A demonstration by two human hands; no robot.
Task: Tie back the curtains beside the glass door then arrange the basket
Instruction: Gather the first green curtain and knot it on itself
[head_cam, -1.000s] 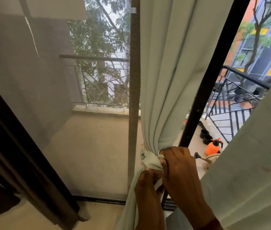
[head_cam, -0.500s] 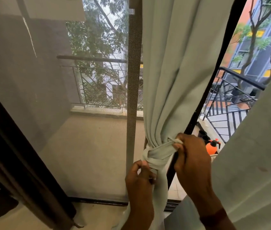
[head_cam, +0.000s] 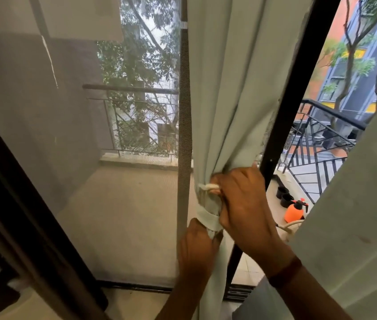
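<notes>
- The mesh screen [head_cam: 136,204] is seen at the left, with a balcony behind it. No basket is found in view.
- The left hand [head_cam: 196,248] is set lowest. Its fingers are curled round the hanging curtain just under the wrap, so it is clenched on cloth.
- The tie-back band [head_cam: 207,219] is wound aslant round the bundle, directly above the left hand and touching it. The bundle's long axis is upright.
- The pale green curtain [head_cam: 224,88] is gathered to a narrow neck between the screen's post and the black door frame [head_cam: 298,112].
- The right hand [head_cam: 240,199] is held above and right of the band and is closed on the gathered folds. A small white end [head_cam: 208,186] is pinched at its fingertips.
- The white end is thus kept above the band on the bundle's left face, and the right hand is the nearer. The fastening is judged to depend on that end being brought down to the band while the bundle is steadied from below.
- A second curtain [head_cam: 356,215] is left loose at the far right.
</notes>
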